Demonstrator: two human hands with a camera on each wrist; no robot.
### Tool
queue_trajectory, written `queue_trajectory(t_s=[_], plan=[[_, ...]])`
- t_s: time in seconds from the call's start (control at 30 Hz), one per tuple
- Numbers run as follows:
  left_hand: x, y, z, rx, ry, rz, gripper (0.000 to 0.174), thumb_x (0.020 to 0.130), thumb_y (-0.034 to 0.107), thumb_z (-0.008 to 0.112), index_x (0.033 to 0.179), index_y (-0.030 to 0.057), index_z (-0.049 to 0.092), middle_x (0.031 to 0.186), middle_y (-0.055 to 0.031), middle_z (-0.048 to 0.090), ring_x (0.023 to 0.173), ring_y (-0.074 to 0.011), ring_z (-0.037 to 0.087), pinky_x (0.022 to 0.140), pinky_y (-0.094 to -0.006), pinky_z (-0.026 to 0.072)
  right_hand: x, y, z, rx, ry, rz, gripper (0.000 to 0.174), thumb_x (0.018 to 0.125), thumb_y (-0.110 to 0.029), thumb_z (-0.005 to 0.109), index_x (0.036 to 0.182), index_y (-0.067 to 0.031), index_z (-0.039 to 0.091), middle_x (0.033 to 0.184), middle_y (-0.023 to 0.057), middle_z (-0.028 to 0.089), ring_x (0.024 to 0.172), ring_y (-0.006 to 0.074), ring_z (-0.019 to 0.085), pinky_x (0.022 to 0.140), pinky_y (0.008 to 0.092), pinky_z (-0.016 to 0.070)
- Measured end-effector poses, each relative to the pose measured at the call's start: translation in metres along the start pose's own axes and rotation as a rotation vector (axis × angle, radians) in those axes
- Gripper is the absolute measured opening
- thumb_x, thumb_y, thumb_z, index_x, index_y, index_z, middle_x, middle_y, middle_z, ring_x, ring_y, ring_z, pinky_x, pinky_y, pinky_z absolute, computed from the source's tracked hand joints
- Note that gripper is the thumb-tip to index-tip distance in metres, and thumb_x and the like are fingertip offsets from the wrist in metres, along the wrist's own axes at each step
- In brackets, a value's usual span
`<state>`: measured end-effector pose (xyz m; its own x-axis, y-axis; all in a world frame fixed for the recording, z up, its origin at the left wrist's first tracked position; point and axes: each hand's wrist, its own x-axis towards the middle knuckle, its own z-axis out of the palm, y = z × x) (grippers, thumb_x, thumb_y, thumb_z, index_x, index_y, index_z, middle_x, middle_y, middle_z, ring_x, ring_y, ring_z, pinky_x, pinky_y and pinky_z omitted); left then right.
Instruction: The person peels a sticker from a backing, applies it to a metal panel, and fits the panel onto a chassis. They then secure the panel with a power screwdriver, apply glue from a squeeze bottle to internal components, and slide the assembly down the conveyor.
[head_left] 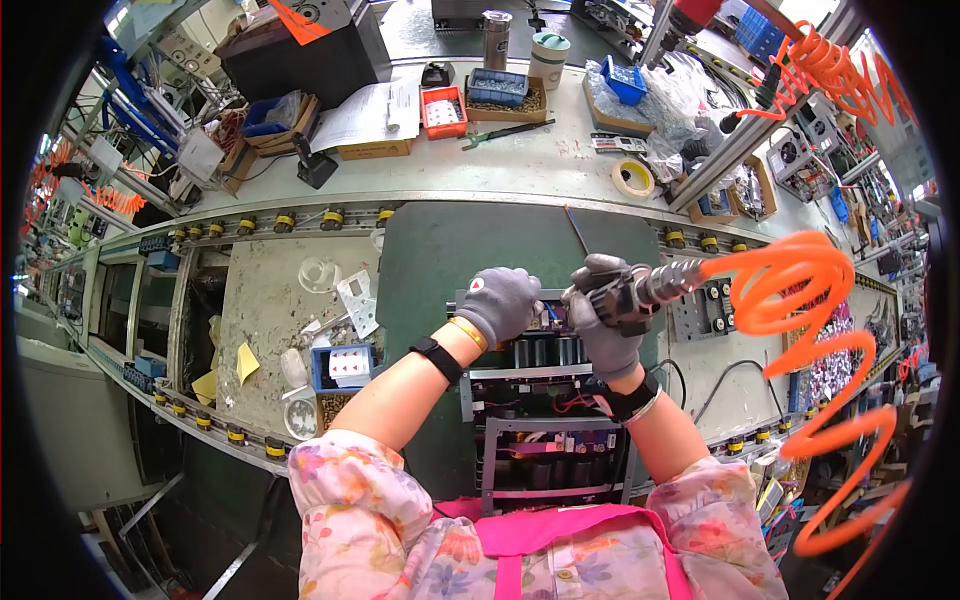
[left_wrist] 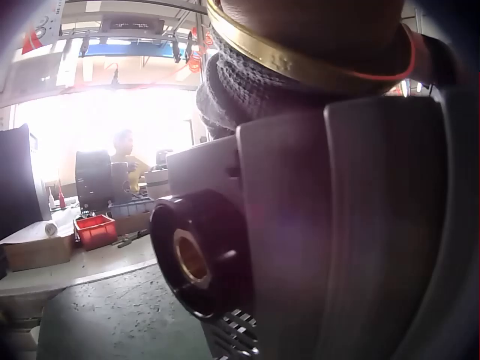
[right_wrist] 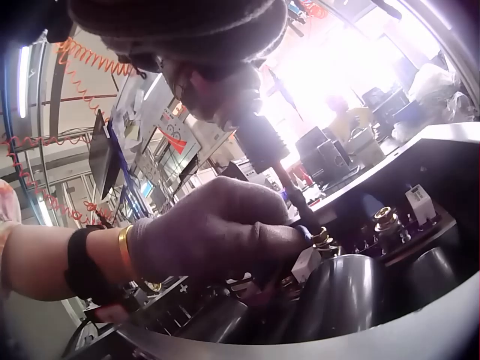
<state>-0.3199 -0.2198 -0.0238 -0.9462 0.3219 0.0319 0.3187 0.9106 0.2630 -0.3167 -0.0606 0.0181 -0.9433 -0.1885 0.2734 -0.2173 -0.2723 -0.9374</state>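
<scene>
An open metal device with black cylinders (head_left: 540, 352) lies on the dark green mat (head_left: 430, 250). My gloved left hand (head_left: 500, 305) reaches into its far part; in the right wrist view that left hand (right_wrist: 217, 232) pinches a small blue piece (right_wrist: 304, 232) beside a brass post (right_wrist: 322, 238). My gloved right hand (head_left: 610, 340) grips a power driver (head_left: 632, 298) on an orange coiled hose. The driver's bit (right_wrist: 300, 202) points down at the post, by my left fingertips. A black round socket with a brass centre (left_wrist: 193, 256) shows close up in the left wrist view.
A second similar device (head_left: 550, 445) lies nearer my body. The orange hose (head_left: 790, 290) loops at the right. A long screwdriver (head_left: 577, 230) lies beyond my hands. Blue bin (head_left: 342, 368), yellow tape roll (head_left: 633, 177) and red bin (head_left: 443, 112) stand around.
</scene>
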Motion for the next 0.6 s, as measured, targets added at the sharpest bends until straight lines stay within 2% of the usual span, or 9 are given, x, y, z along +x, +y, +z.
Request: queue_trajectory(t_s=[0.1, 0.17, 0.47, 0.57, 0.6], plan=[[0.002, 0.001, 0.000, -0.054, 0.014, -0.078, 0.016, 0.073, 0.022, 0.060, 0.073, 0.0060, 0.062, 0.076, -0.0158, 0.062, 0.073, -0.0327, 0.063, 0.064, -0.0405, 0.0515, 0.000, 0.010, -0.003, -0.089, -0.031, -0.052, 0.037, 0.074, 0.009, 0.061, 0.109, 0.0002, 0.053, 0.090, 0.0066, 0.060, 0.079, 0.0106, 0.059, 0.070, 0.0245, 0.0507], [0.003, 0.000, 0.005, -0.062, 0.045, -0.084, 0.017, 0.074, 0.023, 0.060, 0.072, 0.0063, 0.063, 0.074, -0.0158, 0.063, 0.072, -0.0327, 0.063, 0.063, -0.0408, 0.0513, 0.000, 0.008, 0.002, 0.017, -0.002, 0.013, 0.036, 0.074, 0.009, 0.062, 0.107, 0.0000, 0.054, 0.089, 0.0062, 0.061, 0.080, 0.0104, 0.059, 0.072, 0.0248, 0.0505], [0.005, 0.005, 0.002, -0.071, -0.031, -0.173, 0.019, 0.075, 0.026, 0.060, 0.075, 0.0076, 0.066, 0.077, -0.0150, 0.065, 0.075, -0.0319, 0.065, 0.065, -0.0397, 0.0518, 0.001, 0.013, 0.003, -0.026, -0.045, -0.035, 0.039, 0.073, 0.011, 0.061, 0.110, 0.0005, 0.053, 0.092, 0.0067, 0.060, 0.082, 0.0110, 0.059, 0.073, 0.0256, 0.0500], [0.007, 0.007, -0.009, -0.080, -0.148, -0.205, 0.023, 0.076, 0.028, 0.063, 0.083, 0.0054, 0.065, 0.083, -0.0173, 0.065, 0.078, -0.0320, 0.064, 0.066, -0.0397, 0.0518, 0.004, 0.010, 0.006, -0.054, -0.030, -0.035, 0.041, 0.073, 0.011, 0.060, 0.112, 0.0011, 0.052, 0.093, 0.0074, 0.060, 0.080, 0.0118, 0.059, 0.072, 0.0260, 0.0505], [0.006, 0.005, -0.007, -0.191, -0.082, -0.251, 0.026, 0.075, 0.028, 0.065, 0.086, 0.0043, 0.064, 0.086, -0.0179, 0.065, 0.078, -0.0317, 0.065, 0.066, -0.0394, 0.0518, 0.004, 0.007, 0.005, -0.072, -0.018, -0.030, 0.042, 0.072, 0.011, 0.060, 0.113, 0.0013, 0.052, 0.094, 0.0076, 0.060, 0.080, 0.0121, 0.059, 0.071, 0.0262, 0.0508]])
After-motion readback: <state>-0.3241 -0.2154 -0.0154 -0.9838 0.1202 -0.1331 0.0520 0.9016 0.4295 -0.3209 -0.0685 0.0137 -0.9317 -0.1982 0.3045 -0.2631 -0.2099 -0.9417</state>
